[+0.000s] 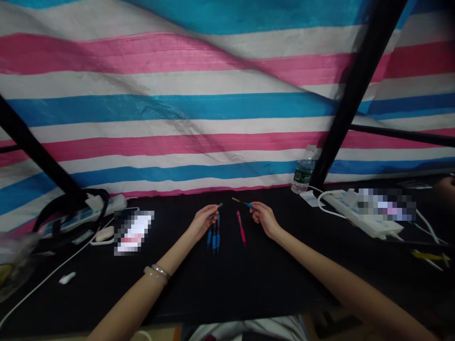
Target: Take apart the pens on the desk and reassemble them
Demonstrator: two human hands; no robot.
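My left hand is closed in a pinch on a small, dark pen barrel piece, mostly hidden by the fingers. Across from it, my right hand grips the blue part of an opened pen, its thin refill sticking out to the left. The two pieces are apart, with a gap between them. Just below my left hand, several blue pens lie side by side on the black table. A pink-red pen rests by itself between my two hands.
A water bottle stands at the back right beside a black post. White power strips lie on the right and left, with cables. A blurred-out phone-like item and a white earbud are on the left. Another person's hand shows far right.
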